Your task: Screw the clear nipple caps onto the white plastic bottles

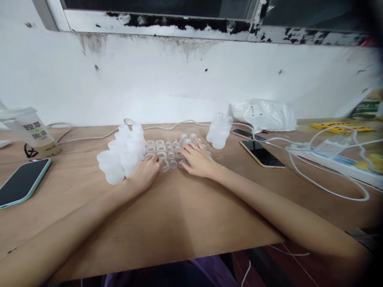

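Note:
My left hand (148, 172) rests at the near side of the rows of translucent plastic rings (160, 148). Its fingers are curled, the thumb side against a ring, and whatever lies inside them is hidden. To its left stands a cluster of frosted white bottles (119, 149), packed together. My right hand (199, 158) lies palm down over clear dome-shaped caps (183, 138), its fingers spread and touching or just above them. Between both hands sit several small clear nipple-shaped pieces (170, 154). A smaller group of bottles with clear domed tops (219, 133) stands right of the caps.
At left are a drink cup (40, 133) and a phone (24, 181). A crumpled plastic bag (265, 114), another phone (262, 154), a power strip (335, 159), loose white cables and yellow pieces (341, 127) lie at right. The white wall (167, 83) bounds the table's back.

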Demonstrator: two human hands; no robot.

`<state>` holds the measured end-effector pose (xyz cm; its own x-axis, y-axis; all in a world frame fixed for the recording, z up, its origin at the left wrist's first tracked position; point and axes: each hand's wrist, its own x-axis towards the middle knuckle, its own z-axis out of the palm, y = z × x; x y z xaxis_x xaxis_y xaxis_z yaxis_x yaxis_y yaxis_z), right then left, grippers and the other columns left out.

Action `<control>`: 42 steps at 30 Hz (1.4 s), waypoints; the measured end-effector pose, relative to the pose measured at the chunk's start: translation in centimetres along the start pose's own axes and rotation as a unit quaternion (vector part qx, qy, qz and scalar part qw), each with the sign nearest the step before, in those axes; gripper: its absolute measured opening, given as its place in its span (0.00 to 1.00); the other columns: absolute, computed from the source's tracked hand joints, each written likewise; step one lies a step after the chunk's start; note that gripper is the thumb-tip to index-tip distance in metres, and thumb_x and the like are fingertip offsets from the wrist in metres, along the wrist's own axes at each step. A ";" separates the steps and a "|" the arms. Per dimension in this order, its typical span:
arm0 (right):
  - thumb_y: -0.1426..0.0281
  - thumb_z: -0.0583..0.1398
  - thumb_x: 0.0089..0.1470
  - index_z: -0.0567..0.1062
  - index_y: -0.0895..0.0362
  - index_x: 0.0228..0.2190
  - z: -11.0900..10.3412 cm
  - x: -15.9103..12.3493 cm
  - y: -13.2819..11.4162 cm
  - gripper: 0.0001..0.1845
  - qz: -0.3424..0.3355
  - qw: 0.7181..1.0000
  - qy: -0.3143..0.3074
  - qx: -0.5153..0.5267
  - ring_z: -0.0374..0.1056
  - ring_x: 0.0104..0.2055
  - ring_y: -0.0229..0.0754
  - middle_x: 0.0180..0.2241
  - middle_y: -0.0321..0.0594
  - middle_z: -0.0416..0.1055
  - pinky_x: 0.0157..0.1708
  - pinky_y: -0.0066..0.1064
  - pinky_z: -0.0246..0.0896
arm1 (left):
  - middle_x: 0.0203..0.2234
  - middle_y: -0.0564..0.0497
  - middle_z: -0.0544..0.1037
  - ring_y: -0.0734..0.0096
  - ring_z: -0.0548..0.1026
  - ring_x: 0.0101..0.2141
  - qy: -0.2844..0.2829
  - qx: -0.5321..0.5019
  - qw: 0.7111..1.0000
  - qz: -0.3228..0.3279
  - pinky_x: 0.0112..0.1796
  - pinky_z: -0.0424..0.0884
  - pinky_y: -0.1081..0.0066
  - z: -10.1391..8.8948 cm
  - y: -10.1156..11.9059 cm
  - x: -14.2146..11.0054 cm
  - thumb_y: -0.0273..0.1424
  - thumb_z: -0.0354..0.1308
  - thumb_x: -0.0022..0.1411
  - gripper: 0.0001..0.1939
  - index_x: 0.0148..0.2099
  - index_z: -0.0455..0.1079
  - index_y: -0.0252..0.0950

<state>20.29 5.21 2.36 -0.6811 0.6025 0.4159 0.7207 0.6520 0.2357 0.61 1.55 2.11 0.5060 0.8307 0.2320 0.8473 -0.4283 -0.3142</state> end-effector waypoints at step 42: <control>0.54 0.46 0.51 0.58 0.61 0.50 1.8 -2.1 4.4 0.30 0.057 0.997 0.047 0.008 0.44 0.56 0.50 0.51 0.50 0.55 0.52 0.46 0.39 | 0.40 0.44 0.65 0.64 0.66 0.40 -0.031 0.018 0.999 -0.018 0.30 0.68 0.71 -0.9 0.1 -0.3 0.15 0.42 0.50 0.20 0.44 0.59 0.35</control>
<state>24.68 7.61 0.97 -0.5788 0.6275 0.5208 0.7904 0.5888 0.1690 0.64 0.94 2.80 0.4639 0.8658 0.1873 0.8575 -0.3858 -0.3405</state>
